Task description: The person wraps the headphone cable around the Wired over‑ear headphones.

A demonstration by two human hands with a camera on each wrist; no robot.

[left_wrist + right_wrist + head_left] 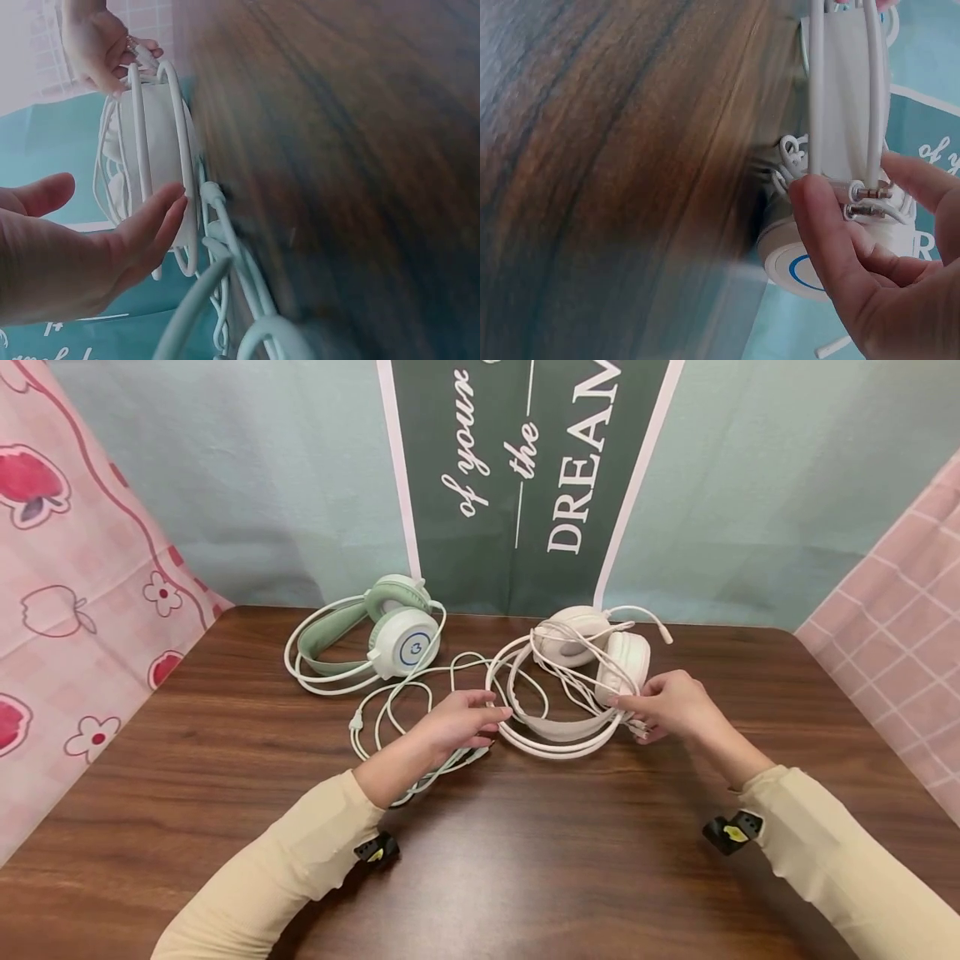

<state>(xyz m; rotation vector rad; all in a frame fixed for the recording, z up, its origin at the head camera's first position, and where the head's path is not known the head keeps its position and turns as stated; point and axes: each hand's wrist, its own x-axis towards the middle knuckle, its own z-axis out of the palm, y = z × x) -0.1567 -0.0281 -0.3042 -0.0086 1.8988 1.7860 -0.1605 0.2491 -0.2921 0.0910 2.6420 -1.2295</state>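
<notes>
A white headset (558,727) lies on the table with its cable wound around the headband and ear cups. My right hand (678,706) grips its headband at the right side, finger and thumb around the two band tubes. Cable plugs (874,193) stick out between those fingers in the right wrist view. At the band's left side is my left hand (465,720), its fingers extended and the fingertips right at the tubes. The left wrist view shows the left thumb (49,193) apart from the band.
A mint-green headset (408,643) rests at the back left. Its loose green cable (390,710) spreads over the table (525,860) and passes under my left hand. A microphone boom (652,618) points right from the white headset. A printed backdrop (300,485) hangs behind.
</notes>
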